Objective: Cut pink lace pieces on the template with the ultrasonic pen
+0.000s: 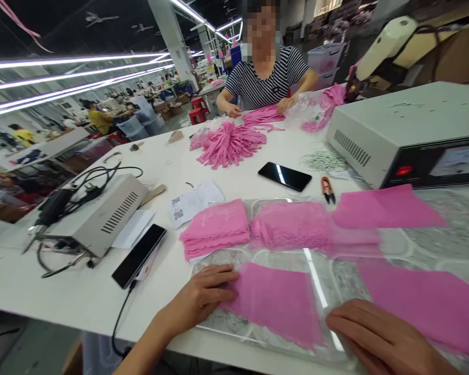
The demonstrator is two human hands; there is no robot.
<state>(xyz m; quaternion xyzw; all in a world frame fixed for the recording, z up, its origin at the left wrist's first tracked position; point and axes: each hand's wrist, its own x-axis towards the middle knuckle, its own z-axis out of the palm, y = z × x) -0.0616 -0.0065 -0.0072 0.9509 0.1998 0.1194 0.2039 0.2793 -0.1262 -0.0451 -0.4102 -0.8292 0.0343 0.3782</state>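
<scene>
Sheer pink lace cloth (pixel 277 302) lies on a glossy clear plastic tray (pixel 324 291); the white bench (pixel 82 291) looks smooth and matt, the phone (pixel 284 176) glassy black.

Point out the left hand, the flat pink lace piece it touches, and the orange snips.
left hand (pixel 203 298): head view, back of the hand.
pink lace piece (pixel 277 304): head view, middle of the fabric.
orange snips (pixel 327 186): head view, on the handles.

No wording before you can be read: the paper slip (pixel 193 203) on the bench (pixel 82 291) bears a square printed code and lines of print too small to make out, and the grey machine's display panel (pixel 459 160) is blurred.
</scene>
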